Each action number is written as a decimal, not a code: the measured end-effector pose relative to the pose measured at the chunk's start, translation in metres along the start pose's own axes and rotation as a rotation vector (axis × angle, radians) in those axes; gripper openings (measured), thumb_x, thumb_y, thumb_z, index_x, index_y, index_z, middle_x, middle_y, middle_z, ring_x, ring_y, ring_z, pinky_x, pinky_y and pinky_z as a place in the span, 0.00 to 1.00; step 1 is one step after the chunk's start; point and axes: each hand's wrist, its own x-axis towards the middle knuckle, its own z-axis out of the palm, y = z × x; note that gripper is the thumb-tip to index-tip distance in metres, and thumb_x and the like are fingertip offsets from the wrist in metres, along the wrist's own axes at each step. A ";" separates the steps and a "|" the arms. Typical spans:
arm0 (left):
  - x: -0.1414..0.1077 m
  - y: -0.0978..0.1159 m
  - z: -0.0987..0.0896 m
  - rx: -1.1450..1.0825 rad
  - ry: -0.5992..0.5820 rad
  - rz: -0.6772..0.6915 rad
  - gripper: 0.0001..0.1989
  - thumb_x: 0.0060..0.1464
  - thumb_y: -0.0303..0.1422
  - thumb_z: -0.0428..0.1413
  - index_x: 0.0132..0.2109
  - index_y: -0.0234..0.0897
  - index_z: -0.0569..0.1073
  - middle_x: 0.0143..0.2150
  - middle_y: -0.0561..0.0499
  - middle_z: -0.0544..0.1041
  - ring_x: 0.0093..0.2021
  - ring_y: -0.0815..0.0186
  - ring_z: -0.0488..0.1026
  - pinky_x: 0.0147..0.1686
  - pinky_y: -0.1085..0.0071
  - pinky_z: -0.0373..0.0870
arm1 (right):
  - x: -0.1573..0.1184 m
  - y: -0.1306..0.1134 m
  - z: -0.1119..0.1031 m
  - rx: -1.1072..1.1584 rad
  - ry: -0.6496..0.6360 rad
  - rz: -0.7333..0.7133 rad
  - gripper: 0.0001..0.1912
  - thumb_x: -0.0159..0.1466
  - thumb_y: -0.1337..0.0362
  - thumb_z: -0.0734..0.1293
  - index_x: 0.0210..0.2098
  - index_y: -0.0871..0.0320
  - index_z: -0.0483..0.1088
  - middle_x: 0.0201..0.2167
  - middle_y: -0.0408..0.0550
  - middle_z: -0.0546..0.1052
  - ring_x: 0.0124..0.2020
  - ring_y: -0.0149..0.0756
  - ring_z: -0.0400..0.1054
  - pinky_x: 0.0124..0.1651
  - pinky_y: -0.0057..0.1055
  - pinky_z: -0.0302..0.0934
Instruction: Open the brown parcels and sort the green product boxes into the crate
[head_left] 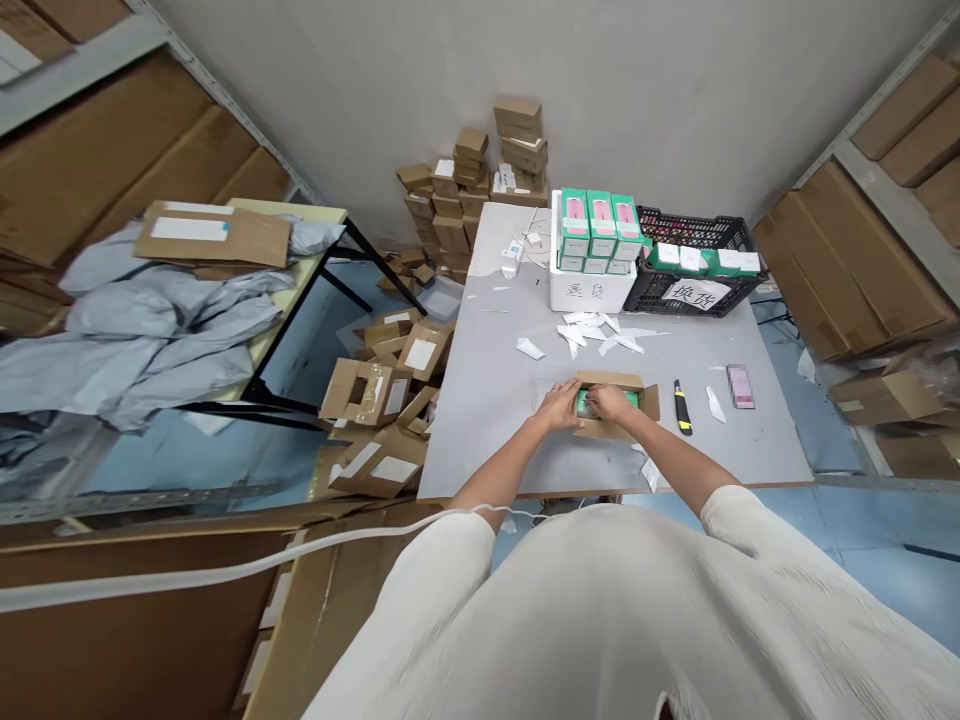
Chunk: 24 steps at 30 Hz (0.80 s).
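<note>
A small open cardboard box (651, 402) lies on the grey table in front of me, its flaps folded out. Inside it is a green box (631, 398), partly covered by my fingers. My left hand (559, 406) is closed on the left end of the cardboard box. Reaching in from the right, my right hand (609, 402) has its fingers curled down against the green box; the fingertips are partly hidden. A black and yellow utility knife (682, 408) lies to the right of the cardboard box.
Torn white paper scraps (589, 328) lie behind the box. A white bin (592, 292) with green boxes and a black crate (694, 300) stand at the table's back. Pink cards (740, 387) lie right. Opened cartons (382, 460) crowd the floor left; a white cable (247, 570) crosses low.
</note>
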 end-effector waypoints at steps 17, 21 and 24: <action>0.004 -0.008 0.016 -0.057 0.029 0.045 0.65 0.45 0.47 0.75 0.83 0.44 0.51 0.84 0.40 0.53 0.76 0.39 0.62 0.72 0.49 0.63 | 0.020 -0.017 0.020 -0.152 -0.122 0.023 0.35 0.65 0.66 0.76 0.69 0.64 0.68 0.64 0.70 0.75 0.60 0.60 0.76 0.61 0.44 0.71; 0.004 -0.008 0.017 -0.039 0.013 0.025 0.65 0.45 0.47 0.75 0.83 0.43 0.51 0.84 0.41 0.53 0.76 0.38 0.62 0.72 0.50 0.63 | 0.022 -0.019 0.019 -0.113 -0.103 0.010 0.36 0.62 0.68 0.79 0.68 0.61 0.70 0.62 0.69 0.78 0.61 0.60 0.77 0.63 0.44 0.70; 0.004 -0.007 0.018 -0.022 0.009 0.011 0.65 0.46 0.47 0.75 0.83 0.43 0.51 0.84 0.40 0.53 0.75 0.38 0.62 0.71 0.50 0.63 | 0.019 -0.015 0.014 -0.109 -0.110 -0.010 0.37 0.62 0.69 0.78 0.69 0.61 0.69 0.62 0.68 0.78 0.61 0.60 0.77 0.62 0.43 0.70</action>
